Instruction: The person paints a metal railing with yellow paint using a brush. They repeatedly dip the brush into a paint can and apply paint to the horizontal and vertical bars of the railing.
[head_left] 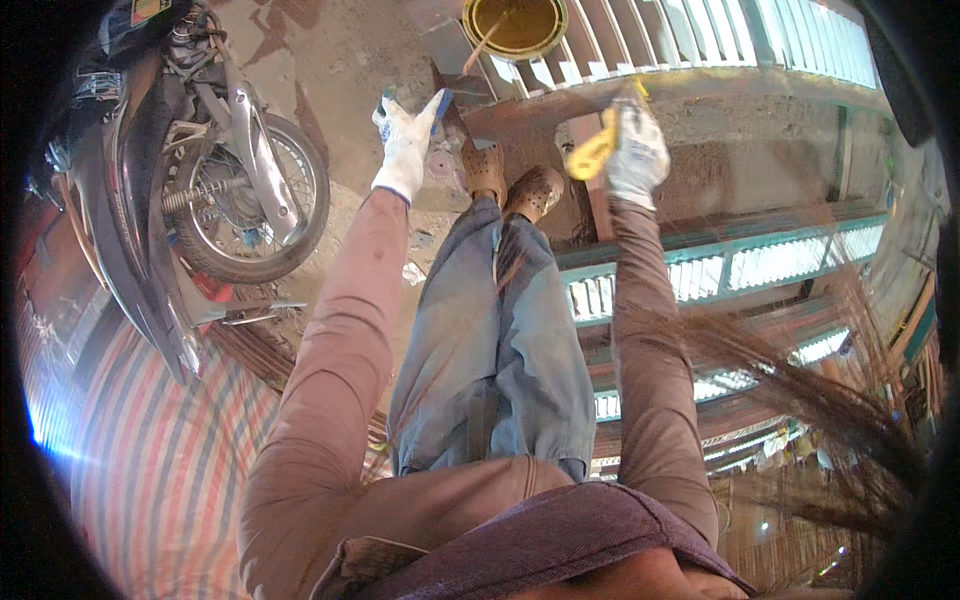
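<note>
My right hand [638, 160], in a white glove, is closed around what looks like a yellow-handled paintbrush [593, 152]. Its broad yellow handle sticks out to the left of the fist, and a yellow tip shows beyond the fingers, close to a long beam [700, 88] smeared with yellow. Motion blurs this hand. My left hand [405, 140], also gloved, hangs apart over the ground with its thumb stretched out and nothing visible held. Between and beyond the hands stands a round can [515, 28] of dark yellow liquid, with a stick leaning in it.
A motorcycle [240, 190] stands at the left, beside striped sheeting [165, 450]. Slatted metal frames with pale bars [640, 35] lie at the far right, and teal rails [720, 265] run nearer on the right. My clogs [535, 192] are on the dusty ground. Loose hair hangs at the right.
</note>
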